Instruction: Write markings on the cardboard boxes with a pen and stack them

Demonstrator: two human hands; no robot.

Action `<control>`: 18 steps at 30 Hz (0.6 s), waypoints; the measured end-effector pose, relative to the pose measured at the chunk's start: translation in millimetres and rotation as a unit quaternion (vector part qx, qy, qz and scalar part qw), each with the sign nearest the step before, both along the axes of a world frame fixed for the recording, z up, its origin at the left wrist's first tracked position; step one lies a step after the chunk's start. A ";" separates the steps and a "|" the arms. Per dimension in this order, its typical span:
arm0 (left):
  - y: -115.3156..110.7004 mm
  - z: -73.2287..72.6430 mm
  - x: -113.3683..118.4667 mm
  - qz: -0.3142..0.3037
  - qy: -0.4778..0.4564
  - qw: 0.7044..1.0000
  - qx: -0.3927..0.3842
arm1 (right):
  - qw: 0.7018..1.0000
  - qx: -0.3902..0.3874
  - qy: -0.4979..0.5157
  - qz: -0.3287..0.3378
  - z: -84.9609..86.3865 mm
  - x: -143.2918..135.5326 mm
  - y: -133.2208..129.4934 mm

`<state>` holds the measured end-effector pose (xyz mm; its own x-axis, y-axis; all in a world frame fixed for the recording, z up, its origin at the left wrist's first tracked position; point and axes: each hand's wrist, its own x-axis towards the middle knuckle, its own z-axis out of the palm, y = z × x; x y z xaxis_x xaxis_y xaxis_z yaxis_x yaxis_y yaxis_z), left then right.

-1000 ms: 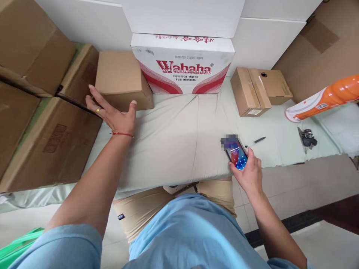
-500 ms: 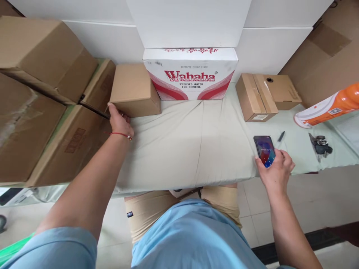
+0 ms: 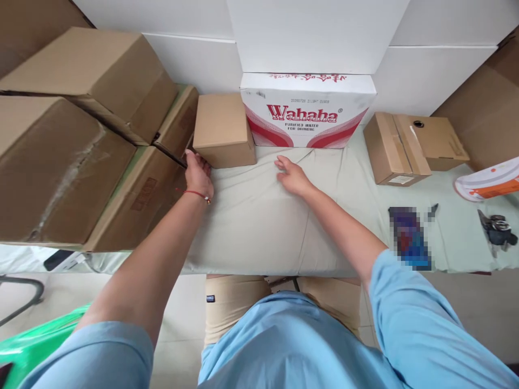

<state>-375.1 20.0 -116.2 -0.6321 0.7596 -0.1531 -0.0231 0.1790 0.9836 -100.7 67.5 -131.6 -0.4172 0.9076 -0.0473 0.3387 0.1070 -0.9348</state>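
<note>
A small plain cardboard box sits on the cloth-covered table. My left hand, with a red string bracelet at the wrist, is at its lower left front corner, the fingers apart and partly hidden against the box; how firmly they touch it I cannot tell. To the right of the box, above the cloth, my right hand reaches in with its fingers apart and nothing in them. A gap separates it from the box. A phone, blurred by pixels, lies near the front edge at the right.
Large cardboard boxes are stacked at the left. A white and red Wahaha water carton stands behind. On the right are two smaller boxes, an orange and white bottle, a pen and keys.
My right hand has left the phone and swung left toward the plain box. My left hand stays at the box's corner. The view has shifted left.
</note>
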 end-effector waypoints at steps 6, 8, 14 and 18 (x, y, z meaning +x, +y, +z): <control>-45.9 7.1 13.9 -0.029 0.018 0.999 0.017 | 0.991 -0.081 0.098 0.046 -0.9 -83.3 -2.8; -86.6 17.0 27.9 -0.047 0.048 0.997 0.039 | 0.986 -0.093 0.137 0.025 3.0 -59.2 -31.2; -237.8 38.4 122.9 -0.331 0.136 0.931 0.077 | 0.971 -0.125 0.188 -0.075 18.7 92.5 -125.2; -277.5 30.4 193.1 -0.465 0.160 0.863 0.118 | 0.971 -0.102 0.175 -0.128 13.9 157.9 -166.2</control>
<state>-182.0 -257.6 -85.9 0.2868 0.9470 0.1447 0.3028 -0.2329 0.9242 57.2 -98.7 -117.7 -0.2024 0.9703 -0.1323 -0.0130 -0.1377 -0.9904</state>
